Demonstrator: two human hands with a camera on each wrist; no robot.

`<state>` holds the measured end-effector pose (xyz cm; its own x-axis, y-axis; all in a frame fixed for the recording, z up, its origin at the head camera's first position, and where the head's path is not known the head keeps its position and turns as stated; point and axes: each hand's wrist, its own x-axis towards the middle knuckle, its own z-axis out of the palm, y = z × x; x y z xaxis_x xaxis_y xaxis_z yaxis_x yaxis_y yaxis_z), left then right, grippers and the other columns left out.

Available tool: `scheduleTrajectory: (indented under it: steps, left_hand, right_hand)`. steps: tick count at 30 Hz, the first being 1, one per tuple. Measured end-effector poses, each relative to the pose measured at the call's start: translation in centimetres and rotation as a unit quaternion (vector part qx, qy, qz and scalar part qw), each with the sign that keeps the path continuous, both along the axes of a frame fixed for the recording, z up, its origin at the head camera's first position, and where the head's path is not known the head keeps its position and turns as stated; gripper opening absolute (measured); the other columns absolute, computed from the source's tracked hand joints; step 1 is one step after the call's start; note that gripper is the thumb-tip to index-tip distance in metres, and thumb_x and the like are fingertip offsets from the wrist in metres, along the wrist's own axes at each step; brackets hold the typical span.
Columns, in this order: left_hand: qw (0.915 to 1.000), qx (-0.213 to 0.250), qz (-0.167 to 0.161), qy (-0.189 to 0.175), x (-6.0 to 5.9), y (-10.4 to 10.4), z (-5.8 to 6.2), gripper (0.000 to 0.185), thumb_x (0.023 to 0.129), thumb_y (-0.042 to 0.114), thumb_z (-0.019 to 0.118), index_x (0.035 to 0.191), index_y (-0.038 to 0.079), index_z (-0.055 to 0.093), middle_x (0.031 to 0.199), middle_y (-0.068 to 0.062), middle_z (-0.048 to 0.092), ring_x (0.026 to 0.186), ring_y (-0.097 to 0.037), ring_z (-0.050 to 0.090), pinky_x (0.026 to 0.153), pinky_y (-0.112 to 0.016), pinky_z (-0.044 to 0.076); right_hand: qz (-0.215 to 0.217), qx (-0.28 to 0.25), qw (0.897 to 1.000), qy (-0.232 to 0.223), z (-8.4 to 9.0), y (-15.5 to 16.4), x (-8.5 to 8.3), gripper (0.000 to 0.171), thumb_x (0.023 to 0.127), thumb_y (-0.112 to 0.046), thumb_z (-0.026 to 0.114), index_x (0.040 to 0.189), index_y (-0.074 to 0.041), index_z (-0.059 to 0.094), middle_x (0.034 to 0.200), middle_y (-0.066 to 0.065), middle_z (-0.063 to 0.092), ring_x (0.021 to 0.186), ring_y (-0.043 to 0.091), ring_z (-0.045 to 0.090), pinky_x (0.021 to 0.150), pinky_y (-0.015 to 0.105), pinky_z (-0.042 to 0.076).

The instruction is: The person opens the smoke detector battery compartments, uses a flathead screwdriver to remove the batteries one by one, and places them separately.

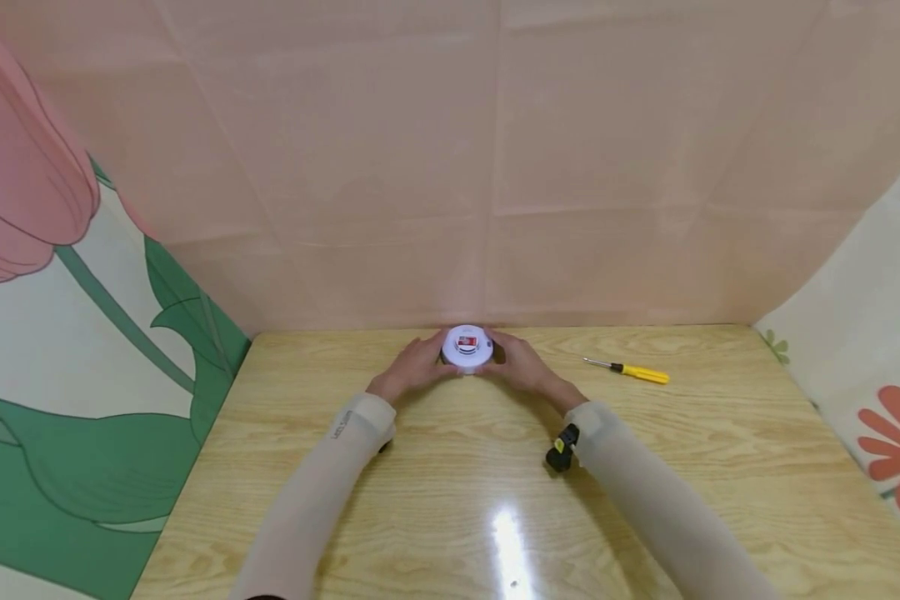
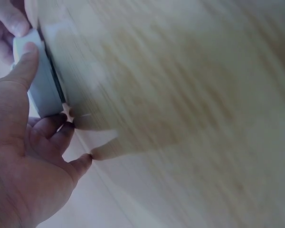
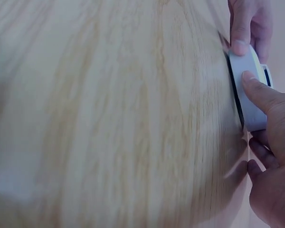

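Bare worktop (image 1: 450, 500) stretches from the near edge up to both sleeves. Beyond them, the left hand (image 1: 412, 367) and right hand (image 1: 521, 364) grip a white disc (image 1: 467, 348) from either side, thumbs on its rim. The disc sits near the far edge by the wall. A screwdriver (image 1: 630, 371) lies apart to the right.

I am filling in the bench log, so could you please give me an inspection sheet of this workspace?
Surface: wooden table, light glare near the front edge.
Job's things: round white device with a red label, at the table's far edge.
Clutter: yellow-handled screwdriver, lying apart to the right.
Hands: left hand and right hand grip the device from either side.
Cables: nothing seen.
Surroundings: pink backdrop, flower-print cloth at the sides.
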<state>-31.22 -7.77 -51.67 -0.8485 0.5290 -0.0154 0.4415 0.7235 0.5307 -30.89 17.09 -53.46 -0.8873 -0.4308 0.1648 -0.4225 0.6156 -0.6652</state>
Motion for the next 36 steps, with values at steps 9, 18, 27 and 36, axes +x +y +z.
scheduleTrajectory:
  steps: [9, 18, 27, 36]
  left_hand:
    - [0.9999, 0.011, -0.002, -0.007, 0.9, 1.0, 0.4, 0.086, 0.099, 0.045, 0.075, 0.166, 0.013, 0.032, 0.160, -0.010, 0.052, 0.144, -0.029, 0.052, 0.124, -0.050, 0.037]
    - [0.9988, 0.042, 0.004, -0.024, 1.8, 2.2, 0.7, 0.083, 0.097, 0.040, 0.078, 0.163, 0.011, 0.037, 0.154, -0.012, 0.057, 0.140, -0.028, 0.056, 0.119, -0.047, 0.043]
    - [0.9995, 0.026, -0.012, -0.012, 3.0, 3.6, 1.0, 0.087, 0.094, 0.045, 0.080, 0.162, 0.010, 0.038, 0.149, -0.013, 0.062, 0.135, -0.027, 0.060, 0.116, -0.044, 0.047]
    - [0.9989, 0.022, -0.025, 0.033, 4.2, 4.4, 1.0, 0.088, 0.088, 0.043, 0.087, 0.156, 0.003, 0.046, 0.139, -0.016, 0.068, 0.124, -0.027, 0.067, 0.108, -0.041, 0.054]
  right_hand:
    - [0.006, -0.001, 1.000, -0.007, 0.3, 1.3, 0.8, 0.088, 0.090, -0.026, 0.087, 0.160, 0.002, 0.040, 0.158, 0.022, 0.051, 0.147, 0.039, 0.047, 0.124, 0.055, 0.035]
    - [0.009, -0.004, 1.000, -0.009, 0.8, 2.6, 1.8, 0.087, 0.089, -0.023, 0.088, 0.158, 0.004, 0.042, 0.156, 0.024, 0.052, 0.145, 0.040, 0.049, 0.121, 0.055, 0.039]
    - [0.010, 0.010, 1.000, -0.003, 1.1, 4.6, 3.2, 0.088, 0.087, -0.028, 0.090, 0.156, 0.004, 0.045, 0.155, 0.024, 0.052, 0.144, 0.039, 0.051, 0.117, 0.051, 0.045]
    - [0.010, 0.016, 1.000, 0.024, 1.0, 5.9, 4.7, 0.089, 0.083, -0.030, 0.093, 0.152, 0.006, 0.050, 0.148, 0.025, 0.058, 0.137, 0.040, 0.058, 0.112, 0.051, 0.050]
